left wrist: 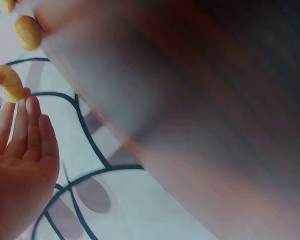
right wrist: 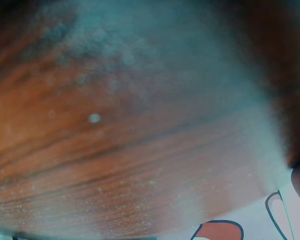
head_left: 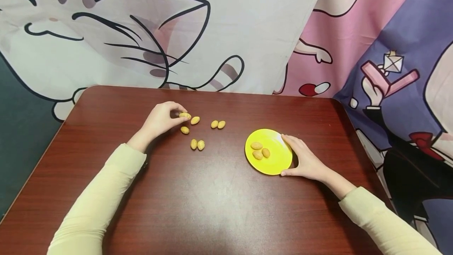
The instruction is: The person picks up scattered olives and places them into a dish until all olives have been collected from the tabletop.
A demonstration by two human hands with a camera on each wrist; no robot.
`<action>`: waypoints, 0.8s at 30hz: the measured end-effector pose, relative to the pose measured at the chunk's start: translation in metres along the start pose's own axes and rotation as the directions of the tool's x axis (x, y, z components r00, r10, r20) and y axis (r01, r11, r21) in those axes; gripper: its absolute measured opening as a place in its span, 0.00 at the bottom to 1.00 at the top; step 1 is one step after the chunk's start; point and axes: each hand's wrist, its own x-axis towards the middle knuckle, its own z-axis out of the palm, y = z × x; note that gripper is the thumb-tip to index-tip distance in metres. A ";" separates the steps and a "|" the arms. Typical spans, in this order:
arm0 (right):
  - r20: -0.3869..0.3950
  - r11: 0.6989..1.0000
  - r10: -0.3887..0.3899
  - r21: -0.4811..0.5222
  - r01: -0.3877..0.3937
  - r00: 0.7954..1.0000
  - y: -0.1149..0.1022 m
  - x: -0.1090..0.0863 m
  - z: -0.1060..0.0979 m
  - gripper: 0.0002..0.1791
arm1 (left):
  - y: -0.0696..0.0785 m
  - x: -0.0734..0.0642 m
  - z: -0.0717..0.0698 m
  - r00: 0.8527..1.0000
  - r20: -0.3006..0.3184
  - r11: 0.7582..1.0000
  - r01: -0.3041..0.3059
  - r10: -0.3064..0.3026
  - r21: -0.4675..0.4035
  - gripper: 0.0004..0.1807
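My left hand [head_left: 161, 120] pinches a small yellow oval fruit [head_left: 184, 115] between thumb and fingertips at the left of the table. In the left wrist view, the same fruit [left wrist: 10, 84] sits against the fingertips. Close by lie two loose fruits, one to the right [head_left: 195, 120] and one nearer [head_left: 185, 130]. My right hand [head_left: 305, 159] holds the yellow plate [head_left: 279, 162] by its right side, the thumb at the near rim and the fingers at the far rim. Three fruits [head_left: 257, 155] lie on the plate's left half. The right wrist view shows no fingers clearly.
One pair of fruits [head_left: 214, 124] lies toward the plate, another pair [head_left: 194, 144] nearer the table's middle. The brown wooden table [head_left: 212, 207] has a rounded far edge against a cartoon-print cloth [head_left: 247, 23].
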 end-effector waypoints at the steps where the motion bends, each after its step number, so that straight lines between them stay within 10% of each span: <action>1: 0.002 1.000 0.003 0.001 -0.003 1.000 0.000 0.000 0.000 0.71 | 0.003 0.000 0.002 1.000 -0.004 1.000 -0.009 0.009 -0.003 0.10; 24: -0.002 1.000 -0.004 -0.004 0.004 1.000 0.001 0.000 0.000 0.71 | 0.076 0.002 0.053 0.962 -0.002 0.959 -0.271 0.272 -0.086 0.11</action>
